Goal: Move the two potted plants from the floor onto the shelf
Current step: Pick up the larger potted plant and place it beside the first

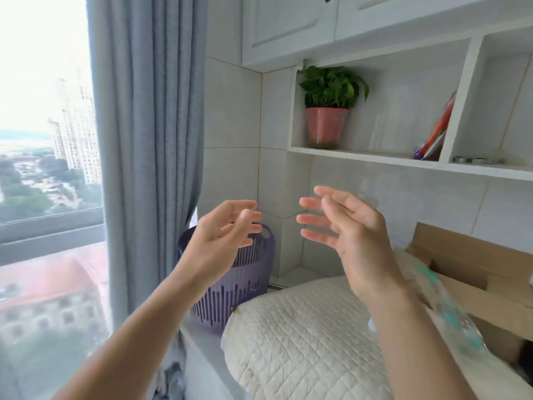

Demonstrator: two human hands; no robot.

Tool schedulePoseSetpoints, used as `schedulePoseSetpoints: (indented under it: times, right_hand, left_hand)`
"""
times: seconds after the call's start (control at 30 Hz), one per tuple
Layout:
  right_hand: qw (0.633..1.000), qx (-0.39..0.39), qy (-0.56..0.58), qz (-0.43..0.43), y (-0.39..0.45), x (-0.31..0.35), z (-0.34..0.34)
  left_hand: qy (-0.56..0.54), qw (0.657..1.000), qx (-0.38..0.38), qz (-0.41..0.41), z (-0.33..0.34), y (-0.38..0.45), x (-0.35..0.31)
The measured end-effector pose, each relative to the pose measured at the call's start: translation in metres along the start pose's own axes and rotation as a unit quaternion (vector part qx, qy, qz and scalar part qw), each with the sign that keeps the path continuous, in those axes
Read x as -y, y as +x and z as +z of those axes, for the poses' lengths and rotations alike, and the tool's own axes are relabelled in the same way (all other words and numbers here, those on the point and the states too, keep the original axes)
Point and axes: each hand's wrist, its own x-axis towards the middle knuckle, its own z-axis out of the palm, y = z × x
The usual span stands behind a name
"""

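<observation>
A green leafy plant in a pink pot stands upright at the left end of the white wall shelf. Below the shelf, my left hand and my right hand hover in the air, palms facing each other, fingers spread, with nothing in them. Both hands are well under the pot and apart from it. No second potted plant is in view, and the floor is hidden.
A purple slatted basket stands behind my left hand beside the grey curtain. A white quilted cushion lies in front, cardboard boxes at right. Colourful packets and round metal tins sit further along the shelf.
</observation>
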Motion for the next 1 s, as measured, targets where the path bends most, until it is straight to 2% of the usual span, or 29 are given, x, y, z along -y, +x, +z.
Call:
schedulePoseSetpoints:
  times: [0.2,0.4,0.63,0.8,1.0]
  right_hand:
    - [0.992,0.087,0.054,0.071,-0.038,-0.039,0.123]
    - [0.952,0.209,0.141,0.174,-0.117,-0.083,0.279]
    - [0.886,0.356,0.171,0.242,-0.211,-0.103,0.456]
    - [0.843,0.442,0.181,0.248,-0.25,-0.102,0.552]
    - [0.77,0.532,0.204,0.287,-0.299,-0.114,0.666]
  left_hand:
    - [0.052,0.996,-0.048,-0.056,-0.128,-0.074,0.023]
    - [0.106,0.978,-0.117,-0.14,-0.282,-0.188,0.041]
    - [0.128,0.932,-0.248,-0.23,-0.427,-0.319,0.038]
    - [0.14,0.896,-0.337,-0.253,-0.491,-0.376,0.028]
    - [0.156,0.838,-0.441,-0.281,-0.561,-0.434,0.023]
